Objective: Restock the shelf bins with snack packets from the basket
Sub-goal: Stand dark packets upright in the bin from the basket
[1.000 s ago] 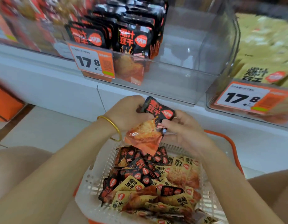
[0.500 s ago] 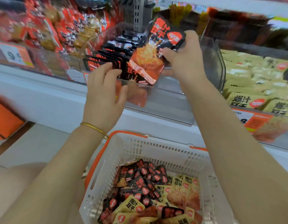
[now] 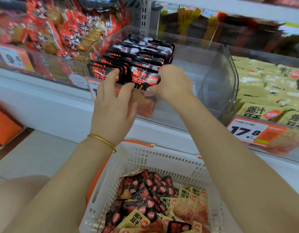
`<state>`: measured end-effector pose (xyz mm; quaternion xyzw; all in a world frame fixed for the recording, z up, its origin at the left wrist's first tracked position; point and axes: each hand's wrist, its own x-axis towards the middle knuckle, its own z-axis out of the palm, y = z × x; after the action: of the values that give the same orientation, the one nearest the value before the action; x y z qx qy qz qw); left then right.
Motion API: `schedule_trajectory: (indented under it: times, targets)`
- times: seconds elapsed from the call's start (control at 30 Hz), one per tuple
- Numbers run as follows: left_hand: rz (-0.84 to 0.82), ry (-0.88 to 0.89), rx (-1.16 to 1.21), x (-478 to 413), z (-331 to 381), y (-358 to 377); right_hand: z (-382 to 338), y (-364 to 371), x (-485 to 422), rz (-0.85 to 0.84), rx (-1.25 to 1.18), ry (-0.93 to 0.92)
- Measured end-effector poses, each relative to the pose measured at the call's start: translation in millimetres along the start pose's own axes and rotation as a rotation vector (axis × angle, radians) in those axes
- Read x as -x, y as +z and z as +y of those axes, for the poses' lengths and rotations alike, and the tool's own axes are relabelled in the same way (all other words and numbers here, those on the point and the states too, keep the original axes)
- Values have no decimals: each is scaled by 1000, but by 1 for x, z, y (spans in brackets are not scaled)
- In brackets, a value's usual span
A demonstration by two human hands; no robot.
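A clear plastic shelf bin holds rows of upright black snack packets. My right hand grips one black packet at the front of the right-hand row, its lower end down inside the bin. My left hand has its fingers spread, fingertips touching the front packets of the left row at the bin's front wall. Below, a white basket with an orange handle holds several black and yellow packets.
A bin of yellow packets stands to the right with an orange 17.8 price tag. Red packets fill the bin to the left. The right part of the black-packet bin holds nothing. A white shelf base runs below.
My right hand has brought the black packet down from above the bin into the front of the row. My left hand has risen from the bin's front wall to the packets.
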<state>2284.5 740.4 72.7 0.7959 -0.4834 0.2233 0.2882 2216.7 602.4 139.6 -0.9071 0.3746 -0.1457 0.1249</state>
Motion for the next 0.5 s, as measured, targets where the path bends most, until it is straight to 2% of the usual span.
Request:
schedule_trajectory:
  times: [0.1, 0.2, 0.27, 0.3, 0.37, 0.5]
  targets:
    - [32, 2, 10, 2, 4, -5, 6, -13, 17, 49, -115, 5]
    - [49, 15, 79, 13, 16, -13, 19, -27, 62, 297, -282, -59]
    - [-4, 64, 136, 22, 25, -14, 30, -14, 96, 402, -449, -123]
    - [-76, 92, 141, 28, 28, -11, 39, 3, 110, 375, -459, -129]
    - [-266, 133, 97, 42, 31, 0, 63, 54, 128, 181, -316, -97]
    - [-613, 98, -4, 57, 37, 16, 132, 171, 145, -477, -80, 121]
